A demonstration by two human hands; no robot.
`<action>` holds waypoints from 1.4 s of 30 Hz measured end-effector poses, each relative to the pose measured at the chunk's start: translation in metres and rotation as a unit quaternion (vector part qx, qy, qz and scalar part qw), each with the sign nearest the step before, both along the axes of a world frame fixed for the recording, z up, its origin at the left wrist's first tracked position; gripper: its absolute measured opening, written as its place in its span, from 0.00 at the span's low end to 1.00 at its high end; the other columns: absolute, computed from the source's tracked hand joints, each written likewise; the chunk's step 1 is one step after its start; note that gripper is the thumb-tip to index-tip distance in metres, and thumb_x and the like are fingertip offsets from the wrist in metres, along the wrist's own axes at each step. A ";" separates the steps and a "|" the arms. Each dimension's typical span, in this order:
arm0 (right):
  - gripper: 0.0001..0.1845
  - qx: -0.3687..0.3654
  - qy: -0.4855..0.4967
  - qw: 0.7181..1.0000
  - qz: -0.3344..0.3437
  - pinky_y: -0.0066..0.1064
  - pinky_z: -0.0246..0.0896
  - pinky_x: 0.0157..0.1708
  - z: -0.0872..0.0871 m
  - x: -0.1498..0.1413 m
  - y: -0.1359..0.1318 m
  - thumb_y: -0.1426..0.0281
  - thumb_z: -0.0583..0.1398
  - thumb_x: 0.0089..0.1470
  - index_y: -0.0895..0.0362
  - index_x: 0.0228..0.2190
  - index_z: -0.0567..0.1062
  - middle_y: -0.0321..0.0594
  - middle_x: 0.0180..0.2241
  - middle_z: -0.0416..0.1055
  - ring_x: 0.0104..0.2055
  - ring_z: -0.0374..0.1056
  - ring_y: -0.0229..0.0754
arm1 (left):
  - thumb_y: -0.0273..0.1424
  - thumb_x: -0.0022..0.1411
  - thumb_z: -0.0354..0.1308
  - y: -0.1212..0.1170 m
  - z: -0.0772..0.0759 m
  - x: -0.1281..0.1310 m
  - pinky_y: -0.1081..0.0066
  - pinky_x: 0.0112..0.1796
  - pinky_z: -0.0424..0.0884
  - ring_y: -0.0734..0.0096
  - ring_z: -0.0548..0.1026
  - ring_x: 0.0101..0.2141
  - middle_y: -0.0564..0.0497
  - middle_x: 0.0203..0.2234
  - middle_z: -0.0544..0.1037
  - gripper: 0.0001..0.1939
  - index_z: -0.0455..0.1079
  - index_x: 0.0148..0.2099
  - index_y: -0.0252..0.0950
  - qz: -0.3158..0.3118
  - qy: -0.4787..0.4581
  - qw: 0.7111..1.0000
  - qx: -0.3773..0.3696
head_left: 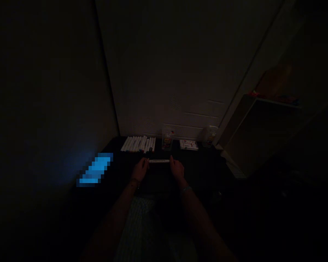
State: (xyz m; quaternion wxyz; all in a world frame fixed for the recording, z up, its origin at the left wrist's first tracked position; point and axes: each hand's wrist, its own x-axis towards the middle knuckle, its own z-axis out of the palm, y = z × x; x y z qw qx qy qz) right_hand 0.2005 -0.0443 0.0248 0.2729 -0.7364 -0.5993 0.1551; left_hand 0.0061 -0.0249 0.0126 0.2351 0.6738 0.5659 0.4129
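Note:
A white marker (159,161) lies level between my two hands, above the dark table (207,171). My left hand (140,170) is closed on its left end, and my right hand (177,169) pinches the right end. Beyond my left hand, a row of several white markers (138,144) sits side by side near the wall. A clear plastic case (167,140) with a printed label stands upright past the held marker. To its right rests a flat pack of white markers (188,145). The scene is very dark, so fine print is unreadable.
A second clear case (210,136) stands at the table's back right corner. On the left glows a blurred blue screen (97,169). A pale wall (169,72) rises behind the table. A cabinet-like piece (262,134) with objects on top is at the right.

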 end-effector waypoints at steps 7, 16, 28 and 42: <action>0.36 0.014 0.011 1.000 0.010 0.27 0.55 0.34 -0.002 0.001 0.000 0.49 0.33 0.54 0.53 0.35 0.73 0.40 0.34 0.71 0.37 0.66 0.40 | 0.43 0.57 0.39 -0.002 0.001 0.001 0.76 0.24 0.59 0.75 0.66 0.20 0.57 0.17 0.68 0.17 0.63 0.30 0.38 -0.001 -0.005 1.000 0.006; 0.36 0.022 0.020 1.000 0.005 0.26 0.54 0.35 -0.004 0.002 0.001 0.49 0.32 0.54 0.54 0.34 0.73 0.41 0.34 0.71 0.37 0.65 0.40 | 0.43 0.57 0.39 0.001 -0.004 -0.001 0.76 0.24 0.59 0.75 0.67 0.21 0.56 0.18 0.69 0.17 0.64 0.33 0.39 -0.001 0.007 1.000 0.006; 0.29 0.081 0.173 0.982 0.001 0.25 0.54 0.30 -0.014 0.006 0.005 0.48 0.41 0.51 0.53 0.31 0.73 0.35 0.30 0.70 0.32 0.65 0.38 | 0.43 0.57 0.40 0.005 -0.009 0.001 0.76 0.25 0.61 0.75 0.68 0.22 0.56 0.18 0.69 0.18 0.64 0.40 0.38 0.006 -0.010 1.000 0.001; 0.19 0.145 0.409 0.893 0.118 0.28 0.57 0.33 -0.012 0.013 -0.003 0.56 0.58 0.42 0.58 0.31 0.73 0.38 0.29 0.70 0.33 0.63 0.40 | 0.42 0.59 0.40 0.012 -0.015 -0.004 0.73 0.35 0.63 0.72 0.71 0.32 0.53 0.28 0.74 0.18 0.62 0.43 0.38 -0.011 -0.029 0.999 0.026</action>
